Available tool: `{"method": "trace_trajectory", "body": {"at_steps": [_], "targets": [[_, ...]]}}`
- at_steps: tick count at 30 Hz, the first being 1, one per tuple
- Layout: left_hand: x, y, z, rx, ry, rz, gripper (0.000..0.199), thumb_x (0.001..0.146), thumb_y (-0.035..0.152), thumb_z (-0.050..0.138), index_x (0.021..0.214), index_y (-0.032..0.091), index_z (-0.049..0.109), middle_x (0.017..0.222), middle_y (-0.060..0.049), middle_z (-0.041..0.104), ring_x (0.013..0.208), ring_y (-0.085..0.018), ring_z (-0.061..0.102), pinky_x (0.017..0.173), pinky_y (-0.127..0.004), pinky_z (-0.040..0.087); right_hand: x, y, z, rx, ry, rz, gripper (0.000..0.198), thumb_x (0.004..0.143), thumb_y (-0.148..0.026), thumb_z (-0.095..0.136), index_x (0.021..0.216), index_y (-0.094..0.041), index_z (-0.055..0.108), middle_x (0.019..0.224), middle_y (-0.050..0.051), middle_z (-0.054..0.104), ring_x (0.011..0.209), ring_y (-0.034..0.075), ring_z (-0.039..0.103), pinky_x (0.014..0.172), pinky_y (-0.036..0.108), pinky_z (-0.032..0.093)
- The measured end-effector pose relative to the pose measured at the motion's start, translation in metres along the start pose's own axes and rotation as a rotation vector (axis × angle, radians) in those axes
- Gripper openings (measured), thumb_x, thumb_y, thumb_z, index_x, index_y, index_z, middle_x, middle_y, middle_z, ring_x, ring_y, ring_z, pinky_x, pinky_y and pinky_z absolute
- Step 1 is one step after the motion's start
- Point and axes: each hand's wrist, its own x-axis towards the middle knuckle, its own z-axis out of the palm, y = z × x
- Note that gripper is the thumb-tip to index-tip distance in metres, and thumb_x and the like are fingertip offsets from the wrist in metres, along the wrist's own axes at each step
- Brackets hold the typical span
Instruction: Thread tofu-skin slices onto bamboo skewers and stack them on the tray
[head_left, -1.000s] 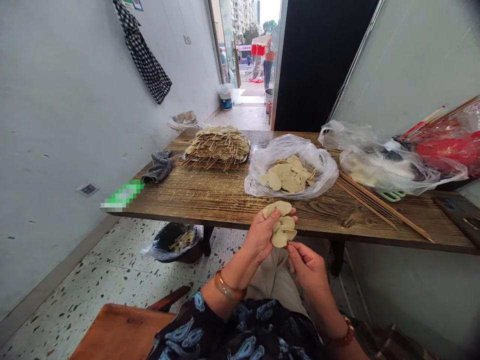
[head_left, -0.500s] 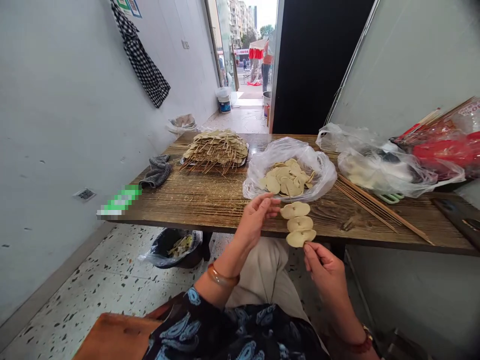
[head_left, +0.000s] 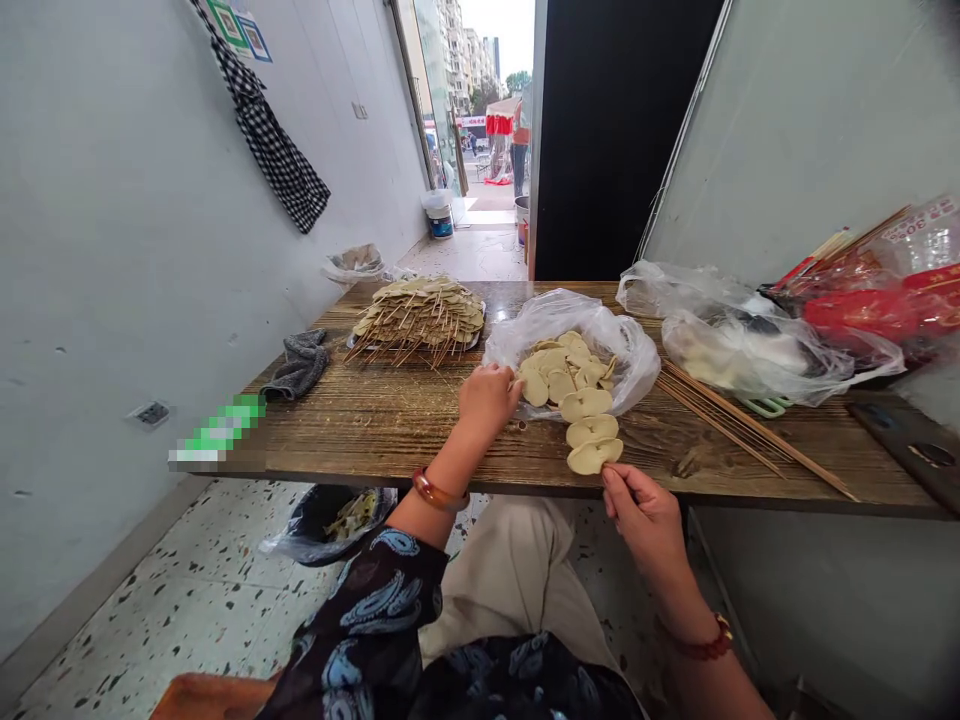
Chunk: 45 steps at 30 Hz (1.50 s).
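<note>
My right hand (head_left: 646,515) pinches the near end of a skewer (head_left: 606,466), just over the table's front edge. Three pale beige, thin round slices (head_left: 592,431) are threaded along it, one behind another, slightly folded. My left hand (head_left: 489,397) is at the near left rim of a clear plastic bag (head_left: 634,352), its fingers bent towards the loose slices (head_left: 559,365) heaped inside. Its fingertips are largely hidden, so I cannot tell whether they grip a slice or the bag. At the back left, a tray bears a tall pile of finished skewers (head_left: 420,315) of the same slices.
Bare wooden skewers (head_left: 757,430) lie on the wooden table (head_left: 390,420), right of the bag. Further right are more plastic bags (head_left: 757,345), red packaging (head_left: 862,310) and a dark phone (head_left: 907,440). A grey cloth (head_left: 296,365) lies left; a lined bin (head_left: 330,520) stands below.
My left hand has moved forward and left, from beside the threaded slices to the bag's rim. My right hand still holds the skewer, now closer to the bag. The whole view has shifted slightly.
</note>
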Motion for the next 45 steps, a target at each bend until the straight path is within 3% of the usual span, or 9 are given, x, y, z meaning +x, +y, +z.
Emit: {"method": "trace_trajectory", "body": {"at_steps": [4, 14, 23, 28, 32, 36, 40, 45], "targets": [[0.003, -0.001, 0.008, 0.009, -0.098, -0.029, 0.028, 0.085, 0.043, 0.053, 0.086, 0.018, 0.066, 0.093, -0.011, 0.066, 0.087, -0.024, 0.06, 0.071, -0.032, 0.042, 0.017, -0.002, 0.002, 0.033, -0.006, -0.026, 0.03, 0.089, -0.043, 0.053, 0.086, -0.016, 0.065, 0.052, -0.006, 0.045, 0.047, 0.009, 0.038, 0.044, 0.02, 0.03], [0.007, 0.002, 0.021, -0.258, -0.102, -0.089, 0.01, 0.077, 0.028, 0.062, 0.08, 0.019, 0.062, 0.084, -0.004, 0.065, 0.077, -0.017, 0.058, 0.069, -0.027, 0.04, 0.024, -0.002, 0.0, 0.027, 0.0, -0.025, 0.029, 0.09, -0.041, 0.054, 0.088, -0.016, 0.066, 0.052, -0.005, 0.046, 0.046, 0.009, 0.039, 0.042, 0.02, 0.031], [0.003, -0.001, 0.019, -0.16, -0.173, -0.038, 0.031, 0.076, 0.05, 0.06, 0.069, 0.02, 0.061, 0.084, -0.006, 0.065, 0.075, -0.019, 0.058, 0.063, -0.028, 0.037, 0.024, -0.003, 0.001, -0.021, 0.022, -0.006, 0.032, 0.089, -0.044, 0.053, 0.09, -0.015, 0.066, 0.052, -0.005, 0.048, 0.044, 0.009, 0.04, 0.041, 0.02, 0.032], [0.006, 0.005, 0.026, -0.239, -0.147, -0.018, 0.017, 0.075, 0.033, 0.062, 0.065, 0.019, 0.057, 0.077, -0.003, 0.062, 0.072, -0.017, 0.056, 0.06, -0.027, 0.034, 0.024, -0.001, 0.001, -0.059, 0.03, -0.016, 0.032, 0.09, -0.044, 0.052, 0.09, -0.015, 0.066, 0.053, -0.005, 0.048, 0.045, 0.009, 0.041, 0.042, 0.021, 0.033], [0.017, 0.002, 0.026, -0.468, -0.095, 0.011, 0.013, 0.068, 0.02, 0.062, 0.06, 0.018, 0.051, 0.065, 0.001, 0.053, 0.065, -0.013, 0.049, 0.06, -0.025, 0.033, 0.025, 0.001, 0.001, -0.068, 0.017, -0.018, 0.033, 0.09, -0.044, 0.051, 0.091, -0.015, 0.066, 0.053, -0.004, 0.047, 0.045, 0.01, 0.042, 0.043, 0.021, 0.033], [0.035, -0.004, 0.02, -0.94, -0.106, -0.038, 0.011, 0.065, 0.02, 0.061, 0.063, 0.016, 0.051, 0.058, 0.005, 0.049, 0.056, -0.009, 0.045, 0.054, -0.021, 0.034, 0.026, 0.0, 0.001, -0.057, -0.016, 0.009, 0.033, 0.09, -0.044, 0.05, 0.09, -0.015, 0.066, 0.053, -0.004, 0.047, 0.046, 0.01, 0.042, 0.043, 0.021, 0.033], [0.052, -0.007, 0.014, -1.386, -0.175, -0.153, 0.021, 0.063, 0.026, 0.067, 0.076, 0.015, 0.055, 0.061, 0.004, 0.056, 0.051, -0.007, 0.049, 0.05, -0.019, 0.039, 0.028, -0.004, 0.0, -0.085, -0.072, -0.009, 0.034, 0.09, -0.045, 0.05, 0.087, -0.016, 0.066, 0.051, -0.004, 0.047, 0.045, 0.011, 0.043, 0.044, 0.021, 0.034], [0.064, -0.012, 0.021, -1.625, -0.168, -0.248, 0.039, 0.055, 0.028, 0.078, 0.086, 0.012, 0.061, 0.068, 0.0, 0.065, 0.053, -0.008, 0.056, 0.05, -0.02, 0.046, 0.03, -0.01, -0.001, -0.187, -0.138, -0.085, 0.033, 0.091, -0.041, 0.048, 0.074, -0.017, 0.063, 0.05, -0.004, 0.048, 0.048, 0.011, 0.046, 0.05, 0.022, 0.036]]}}
